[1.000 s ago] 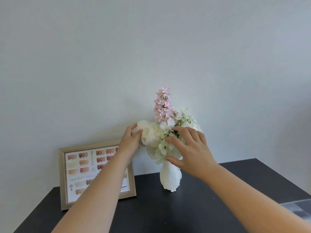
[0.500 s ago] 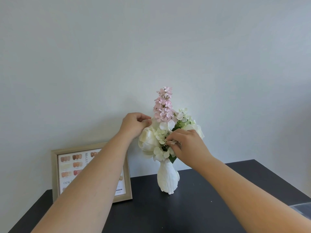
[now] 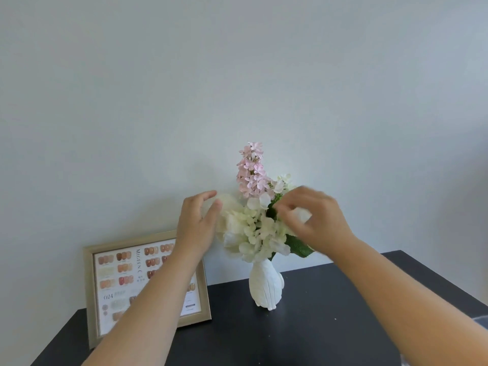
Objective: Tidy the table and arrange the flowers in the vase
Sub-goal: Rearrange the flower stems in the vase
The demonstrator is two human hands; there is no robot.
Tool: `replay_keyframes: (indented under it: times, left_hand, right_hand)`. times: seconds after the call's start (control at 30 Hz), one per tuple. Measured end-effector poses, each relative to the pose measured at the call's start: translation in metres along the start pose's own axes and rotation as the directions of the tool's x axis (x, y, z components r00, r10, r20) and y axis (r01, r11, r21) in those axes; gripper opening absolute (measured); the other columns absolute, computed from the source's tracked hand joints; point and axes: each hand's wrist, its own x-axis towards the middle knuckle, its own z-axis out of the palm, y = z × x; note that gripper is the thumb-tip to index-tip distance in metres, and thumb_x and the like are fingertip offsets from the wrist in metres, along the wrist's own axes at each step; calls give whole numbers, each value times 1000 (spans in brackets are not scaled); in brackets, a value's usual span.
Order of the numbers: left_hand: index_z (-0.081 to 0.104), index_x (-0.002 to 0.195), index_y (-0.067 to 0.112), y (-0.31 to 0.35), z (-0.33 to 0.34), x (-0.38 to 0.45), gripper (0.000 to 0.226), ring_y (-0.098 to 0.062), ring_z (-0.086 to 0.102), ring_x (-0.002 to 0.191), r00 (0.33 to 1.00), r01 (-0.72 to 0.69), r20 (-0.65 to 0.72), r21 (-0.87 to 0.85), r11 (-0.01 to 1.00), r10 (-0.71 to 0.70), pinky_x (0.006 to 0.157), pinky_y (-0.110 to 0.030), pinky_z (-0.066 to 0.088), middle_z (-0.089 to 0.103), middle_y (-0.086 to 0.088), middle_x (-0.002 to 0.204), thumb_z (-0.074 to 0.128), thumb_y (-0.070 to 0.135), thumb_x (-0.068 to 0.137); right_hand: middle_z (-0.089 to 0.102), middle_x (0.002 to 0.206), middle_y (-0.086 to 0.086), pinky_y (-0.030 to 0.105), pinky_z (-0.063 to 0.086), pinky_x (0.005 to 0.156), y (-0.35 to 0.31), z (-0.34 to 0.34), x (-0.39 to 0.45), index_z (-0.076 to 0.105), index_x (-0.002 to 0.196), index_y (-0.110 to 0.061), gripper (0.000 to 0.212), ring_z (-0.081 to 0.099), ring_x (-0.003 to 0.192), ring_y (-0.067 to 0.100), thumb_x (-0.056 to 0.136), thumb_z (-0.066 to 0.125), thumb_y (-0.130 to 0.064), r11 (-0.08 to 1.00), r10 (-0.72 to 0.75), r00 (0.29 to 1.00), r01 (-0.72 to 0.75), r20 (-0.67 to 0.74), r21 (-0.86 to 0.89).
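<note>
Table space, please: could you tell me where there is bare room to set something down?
The table is bare right of the vase out to its right edge, and along the front. It is tighter on the left, between the vase and the frame, where the left forearm crosses.

Right hand [image 3: 314, 220] blurred, hiding blooms; left forearm [image 3: 148, 307] covers frame [image 3: 92, 286]

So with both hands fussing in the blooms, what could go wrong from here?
1. The white vase looks narrow-based and top-heavy; a sideways tug from the right hand could tip it.
2. The left hand reaches over the picture frame; dropping the arm might knock it over.
</note>
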Motion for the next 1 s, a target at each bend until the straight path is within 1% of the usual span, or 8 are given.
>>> replay_keyframes:
  times: [0.1, 0.2, 0.33, 0.5, 0.63, 0.77, 0.87, 1.0]
  left_hand:
    - [52, 126, 34, 10, 11, -35, 45, -3, 40, 123, 992, -124, -35, 3, 992, 124, 105, -29, 33, 45, 11, 130, 42, 59, 90]
    - [36, 141, 33, 20, 32, -60, 66, -13, 22, 140, 983, -182, 21, 227, 957, 182, 116, -40, 20, 30, 6, 150, 30, 72, 88]
    - [-1, 152, 40, 23, 56, -71, 87, -11, -19, 146, 991, -125, 85, 341, 932, 102, 113, -37, -13, -13, 17, 160, 22, 85, 81]
    - [-1, 154, 38, 7, 51, -50, 90, -12, -14, 148, 993, -96, 96, 300, 949, 70, 118, -40, -6, -12, 14, 162, 31, 81, 82]
    - [21, 152, 37, -16, 32, -34, 69, -18, 9, 147, 996, -79, 62, 248, 965, 65, 119, -44, 12, 10, 7, 162, 56, 39, 92]
    - [32, 142, 47, -25, 18, -32, 63, -10, 21, 142, 997, 17, 76, 34, 999, -19, 110, -26, 18, 23, 4, 157, 52, 12, 93]
    - [38, 133, 57, -18, 14, -36, 55, 1, 27, 135, 991, 37, 134, -128, 991, -19, 109, -31, 25, 29, 11, 151, 55, 32, 87]
    - [39, 122, 73, -5, 14, -38, 50, 25, 22, 125, 981, -24, 187, -155, 988, 53, 98, -19, 24, 28, 23, 147, 53, 63, 75]
  right_hand:
    - [66, 80, -19, 10, 41, 55, 33, -17, 23, 70, 83, -33, 19, 57, 65, 0, 85, 52, -25, 904, 412, 898, -381, -155, 196]
    - [66, 102, 0, 24, 46, 65, 75, -13, 42, 66, 104, -29, 23, 59, 77, 13, 90, 52, -18, 624, 751, 653, -751, 101, 217]
    - [56, 114, 2, 30, 46, 71, 97, 3, 50, 56, 127, -22, 33, 54, 82, 15, 95, 53, -21, 431, 785, 476, -879, 397, 202]
    - [57, 107, -2, 26, 48, 63, 96, 11, 52, 55, 128, -22, 31, 55, 80, 13, 98, 47, -19, 327, 760, 469, -874, 449, 359]
    - [60, 88, 6, 26, 50, 52, 98, 9, 41, 62, 113, -15, 21, 56, 60, 18, 95, 53, -21, 278, 765, 455, -872, 455, 403]
    - [66, 95, -3, 29, 48, 72, 101, 5, 28, 65, 102, -30, 15, 58, 83, 18, 89, 59, -27, 490, 740, 513, -854, 435, 174]
    - [66, 102, 2, 35, 50, 81, 103, 5, 25, 61, 107, -25, 24, 61, 90, 20, 85, 66, -15, 525, 706, 568, -820, 422, 225]
    - [67, 91, 11, 26, 55, 62, 94, 6, 25, 62, 101, -11, 16, 66, 69, 17, 87, 66, -4, 496, 646, 637, -770, 421, 402]
